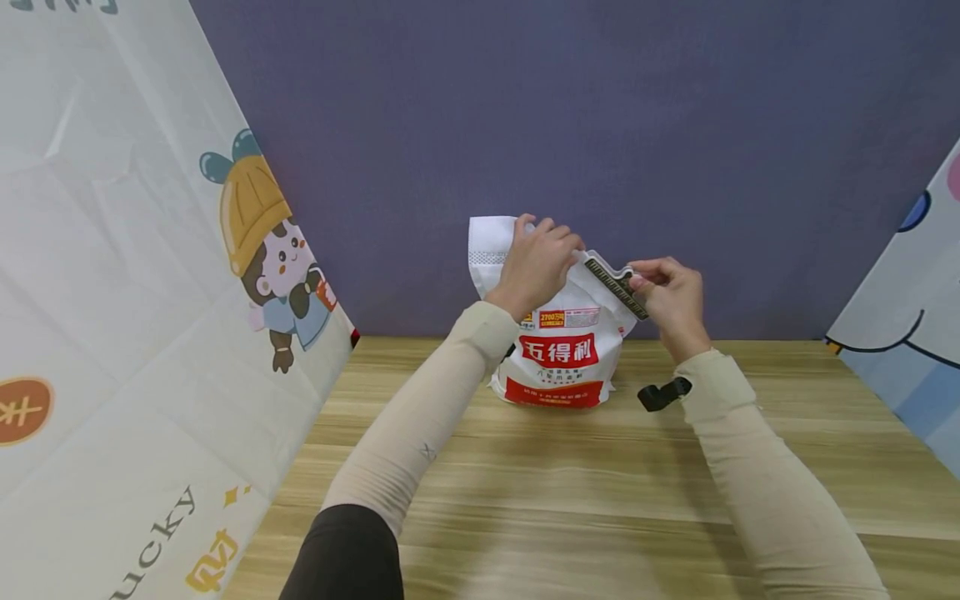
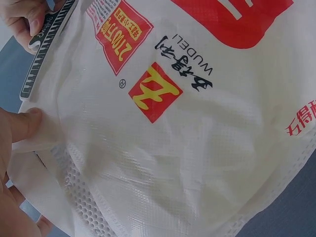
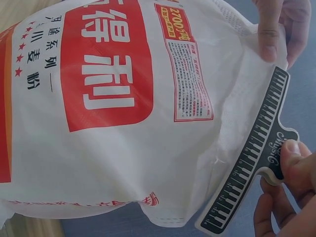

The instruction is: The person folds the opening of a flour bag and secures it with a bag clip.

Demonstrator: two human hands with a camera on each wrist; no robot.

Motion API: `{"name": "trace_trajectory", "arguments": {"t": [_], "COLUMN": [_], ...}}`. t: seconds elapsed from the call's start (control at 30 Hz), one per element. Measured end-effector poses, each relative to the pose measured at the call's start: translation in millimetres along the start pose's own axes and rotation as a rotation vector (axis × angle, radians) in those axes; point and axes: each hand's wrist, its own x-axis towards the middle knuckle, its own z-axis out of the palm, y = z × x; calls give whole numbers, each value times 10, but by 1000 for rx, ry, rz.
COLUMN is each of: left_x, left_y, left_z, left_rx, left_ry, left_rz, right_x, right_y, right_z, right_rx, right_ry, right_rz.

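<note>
A white flour bag (image 1: pixel 558 350) with red printed labels stands upright on the wooden table, its top edge folded and slanting down to the right. My left hand (image 1: pixel 536 262) pinches that top edge, thumb on the front face and fingers behind it, as the left wrist view shows. My right hand (image 3: pixel 296 182) holds a bag clip (image 3: pixel 249 153) by its handle, thumb on the side marked "Music". The clip, long and dark with a piano-key pattern, lies along the right part of the bag's top edge, one end close to my left thumb (image 3: pixel 268 47).
The wooden table (image 1: pixel 480 500) spreads in front of the bag. A dark blue-grey panel (image 1: pixel 600 125) rises right behind it. White cartoon-printed sheets stand at the left (image 1: pixel 150 250) and right (image 1: pixel 915 333) sides. A black strap end (image 1: pixel 663 394) sticks out from my right wrist.
</note>
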Motion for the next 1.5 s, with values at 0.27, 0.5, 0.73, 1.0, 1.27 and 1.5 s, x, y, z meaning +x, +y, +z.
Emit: {"name": "trace_trajectory", "arguments": {"t": [0.27, 0.5, 0.73, 1.0, 1.27, 1.5], "left_x": [-1, 7, 10, 18, 30, 20], "left_y": [3, 4, 8, 24, 26, 41], "left_z": [2, -8, -17, -33, -31, -26], "left_rx": [2, 6, 20, 22, 19, 24], "left_ry": [-16, -11, -17, -36, -49, -56], "left_rz": [-11, -2, -9, -13, -17, -24], "right_x": [-2, 2, -1, -17, -13, -24], "right_y": [12, 25, 20, 34, 51, 85], "right_z": [27, 49, 82, 121, 117, 108], "right_rx": [-10, -3, -13, -3, 4, -20], "right_ry": [-23, -31, -46, -47, -53, -69], "right_rz": [10, 4, 4, 31, 27, -9]}}
